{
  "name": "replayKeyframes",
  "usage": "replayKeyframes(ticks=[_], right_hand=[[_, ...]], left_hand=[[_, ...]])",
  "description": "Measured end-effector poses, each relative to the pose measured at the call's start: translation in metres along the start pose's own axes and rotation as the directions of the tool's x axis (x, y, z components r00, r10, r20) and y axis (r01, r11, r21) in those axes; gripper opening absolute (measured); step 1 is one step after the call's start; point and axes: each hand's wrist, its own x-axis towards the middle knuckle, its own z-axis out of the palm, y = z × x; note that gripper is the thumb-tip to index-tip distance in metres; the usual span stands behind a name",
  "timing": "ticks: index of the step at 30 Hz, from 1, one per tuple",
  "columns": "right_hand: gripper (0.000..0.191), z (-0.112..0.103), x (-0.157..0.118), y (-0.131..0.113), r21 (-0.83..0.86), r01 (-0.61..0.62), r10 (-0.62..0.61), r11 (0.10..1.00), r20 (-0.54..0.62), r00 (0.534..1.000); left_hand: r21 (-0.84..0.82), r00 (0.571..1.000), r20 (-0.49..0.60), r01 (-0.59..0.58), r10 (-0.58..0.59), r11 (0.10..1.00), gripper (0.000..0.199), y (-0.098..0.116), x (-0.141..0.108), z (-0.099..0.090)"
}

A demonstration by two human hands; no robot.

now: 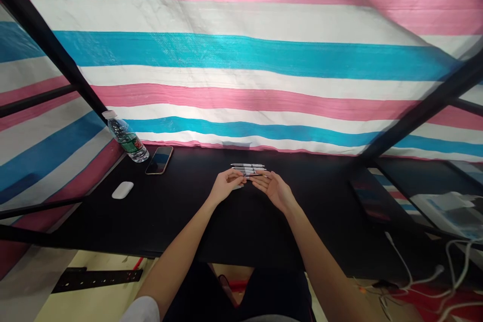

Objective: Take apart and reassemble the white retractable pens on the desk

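Note:
Several slim grey-and-white pens (247, 167) lie side by side on the black tabletop (241, 226), pointing left to right. My left hand (225, 185) comes in from the left, and its fingertips reach the nearest pen. My right hand (273, 190) mirrors it from the right, with its fingers over the same end of the group. Between the two hands, the fingers partly hide the nearest pen. The small scale of the view leaves any grip unclear.
A plastic water bottle (128, 140) stands tilted at the table's back left, by a smartphone (159, 160) and a white computer mouse (123, 190). A striped pink, white and blue tarpaulin (241, 55) hangs behind on black bars. White cables (422, 282) trail at the lower right.

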Motion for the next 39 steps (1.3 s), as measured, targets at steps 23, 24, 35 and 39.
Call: replayKeyframes(ticks=[23,24,35,39], right_hand=[[0.035,-0.014,0.005,-0.007,0.097,0.087,-0.067,0.991,-0.193,0.979],[0.034,-0.014,0.005,-0.007,0.099,0.091,-0.071,0.991,-0.194,0.978],[0.032,-0.016,0.005,-0.007,0.076,0.095,-0.081,0.993,-0.165,0.983],[0.034,-0.012,0.003,-0.007,0.067,0.076,-0.067,0.995,-0.135,0.989]], left_hand=[[0.498,0.99,0.0,-0.123,0.142,0.858,0.021,0.0,0.0,-0.01],[0.424,0.993,-0.017,-0.102,0.12,0.9,0.024,-0.001,0.002,-0.009],[-0.245,0.991,-0.094,0.075,-0.1,0.967,0.031,0.008,0.002,-0.005],[-0.304,0.987,-0.082,0.109,-0.141,0.946,0.03,0.006,0.003,-0.004]])
